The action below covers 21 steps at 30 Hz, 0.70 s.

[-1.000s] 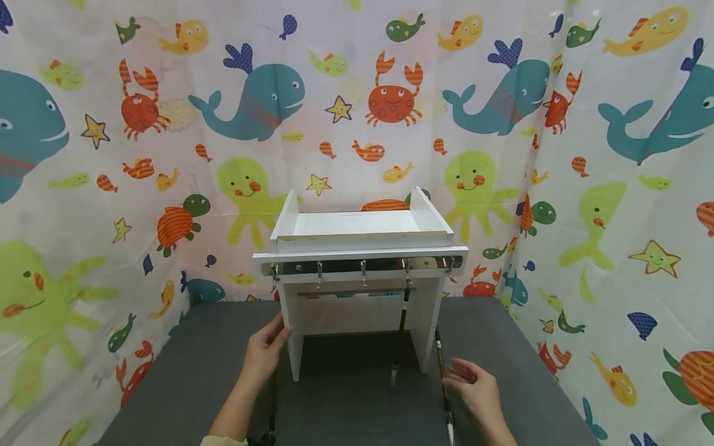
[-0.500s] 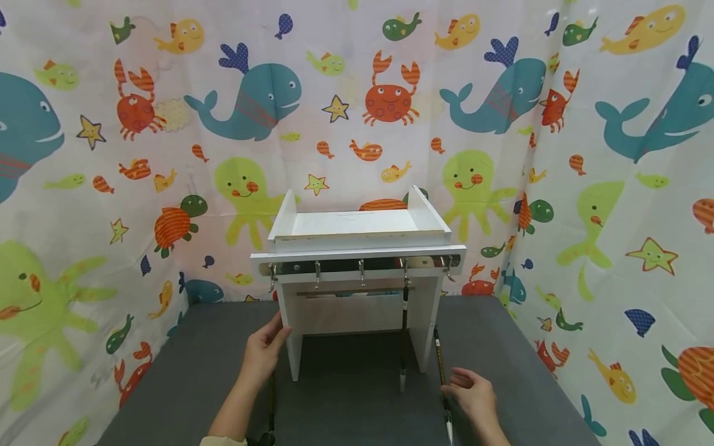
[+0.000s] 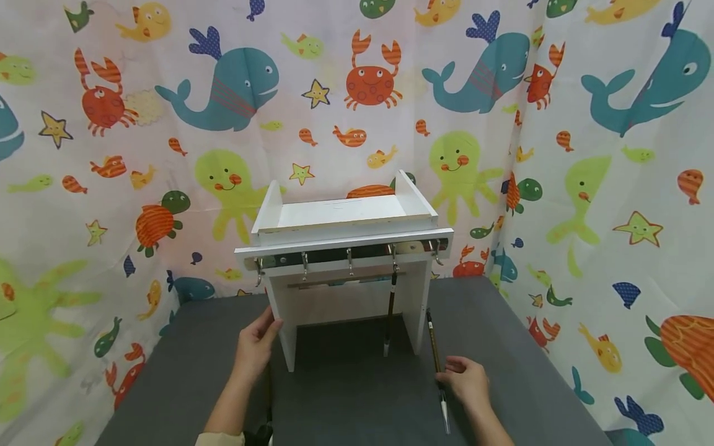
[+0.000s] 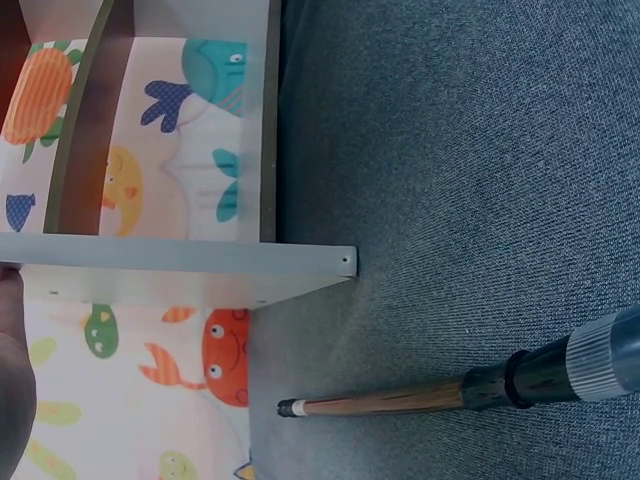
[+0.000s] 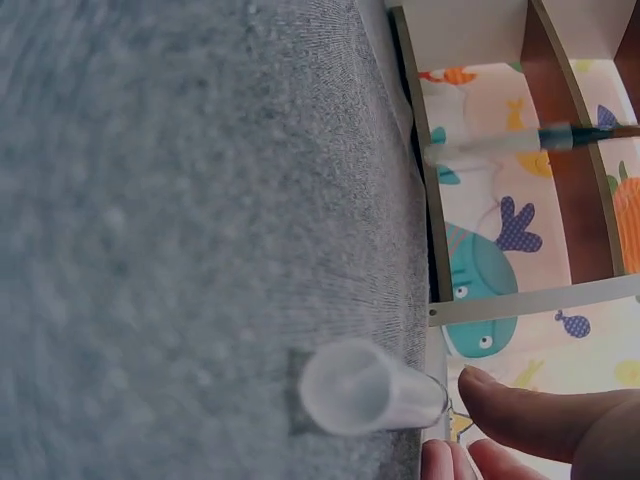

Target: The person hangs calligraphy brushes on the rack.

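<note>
A small white shelf unit [image 3: 340,235] stands upright, with a metal strip of several hooks across its front. My left hand [image 3: 253,347] rests its fingertips against the outer face of the left side panel [image 3: 281,328]. From one hook, toward the right, hangs a dark-handled brush [image 3: 390,313]. A second brush [image 3: 433,347] with a pale tip under a clear cap [image 5: 370,385] lies on the grey surface, right of the unit. My right hand [image 3: 468,381] is at it, thumb overlapping its lower shaft in the head view. In the right wrist view, thumb and fingers stay apart beside the cap.
Another brush [image 4: 390,402], with a brown handle and dark collar, lies left of the unit on the grey cloth [image 4: 470,180]. A curtain with sea animals [image 3: 334,56] surrounds the table at the back and sides.
The head view has tilted down and turned slightly right, so the unit appears higher and further left. The hanging brush swings. Both hands keep nearly the same places beside the unit and the lying brush.
</note>
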Motion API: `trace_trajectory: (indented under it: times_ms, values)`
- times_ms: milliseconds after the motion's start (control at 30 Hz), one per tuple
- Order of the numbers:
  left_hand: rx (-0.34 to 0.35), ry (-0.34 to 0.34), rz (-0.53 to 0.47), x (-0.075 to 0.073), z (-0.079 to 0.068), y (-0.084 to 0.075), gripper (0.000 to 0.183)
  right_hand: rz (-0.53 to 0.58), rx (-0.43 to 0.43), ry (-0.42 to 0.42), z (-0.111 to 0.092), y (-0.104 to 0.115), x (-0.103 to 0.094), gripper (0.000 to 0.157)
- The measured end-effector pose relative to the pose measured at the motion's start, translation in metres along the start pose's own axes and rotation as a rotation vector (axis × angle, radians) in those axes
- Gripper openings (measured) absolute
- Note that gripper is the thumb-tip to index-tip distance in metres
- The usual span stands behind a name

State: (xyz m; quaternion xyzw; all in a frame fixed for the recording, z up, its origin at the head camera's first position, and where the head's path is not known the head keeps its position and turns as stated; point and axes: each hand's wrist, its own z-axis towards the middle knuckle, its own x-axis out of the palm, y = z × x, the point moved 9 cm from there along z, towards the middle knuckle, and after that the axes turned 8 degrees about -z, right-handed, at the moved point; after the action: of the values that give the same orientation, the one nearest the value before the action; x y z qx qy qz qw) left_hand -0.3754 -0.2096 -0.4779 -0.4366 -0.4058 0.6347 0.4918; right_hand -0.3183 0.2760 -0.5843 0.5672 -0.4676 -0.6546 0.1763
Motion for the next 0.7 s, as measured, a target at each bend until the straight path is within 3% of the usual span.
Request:
trace_trajectory:
  times_ms: [267, 700]
  values:
    - [0.010, -0.011, 0.007, -0.0026, 0.0032, -0.0068, 0.056, -0.075, -0.008, -0.027, 0.0031, 0.0066, -0.0037, 0.040]
    - [-0.031, 0.005, 0.009, -0.0011, 0.0011, 0.0024, 0.060, -0.162, -0.050, -0.001, 0.0001, 0.0034, -0.0033, 0.024]
